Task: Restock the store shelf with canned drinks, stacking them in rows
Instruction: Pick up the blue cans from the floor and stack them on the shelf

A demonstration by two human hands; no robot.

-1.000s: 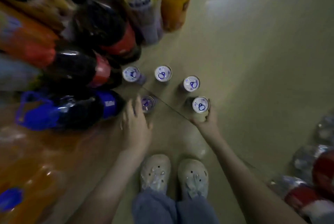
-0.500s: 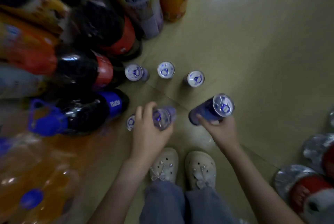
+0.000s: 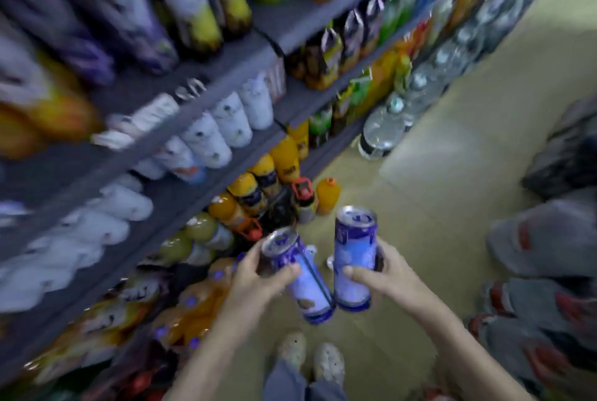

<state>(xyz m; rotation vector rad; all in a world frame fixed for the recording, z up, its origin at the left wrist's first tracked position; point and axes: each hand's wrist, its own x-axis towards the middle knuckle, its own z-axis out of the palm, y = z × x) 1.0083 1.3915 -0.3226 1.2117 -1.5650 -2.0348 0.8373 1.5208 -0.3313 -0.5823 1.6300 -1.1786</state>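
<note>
**Left hand** (image 3: pixel 253 282), lower centre of frame: fingers curled round the upper end of the left can (image 3: pixel 302 284), thumb laid across its front.

**Left can**: blue and white with a silver top, held off the floor and tilted, top leaning to the upper left.

**Right hand** (image 3: pixel 386 274), lower centre, just right of the other: thumb pressed across the front of the right can (image 3: pixel 353 252), fingers wrapped behind it.

**Right can**: same blue and white kind, held close to upright, top toward the top of the frame. The two cans' bases meet low down and appear to touch, though blur makes this uncertain.

**Shelf** (image 3: pixel 226 80): grey boards run from lower left to upper right.
- Pale bottles (image 3: pixel 210 138) stand in a row on the middle level.
- Orange bottles (image 3: pixel 258 179) stand lower, near centre.
- Clear water bottles (image 3: pixel 420 83) stand on the floor at upper right.

**Floor** (image 3: pixel 452 180): beige, right of the shelf.

**Wrapped packs** (image 3: pixel 549 239): at the right edge, blurred.

**Shoes** (image 3: pixel 310 358): pale pair at bottom centre, below the cans.
</note>
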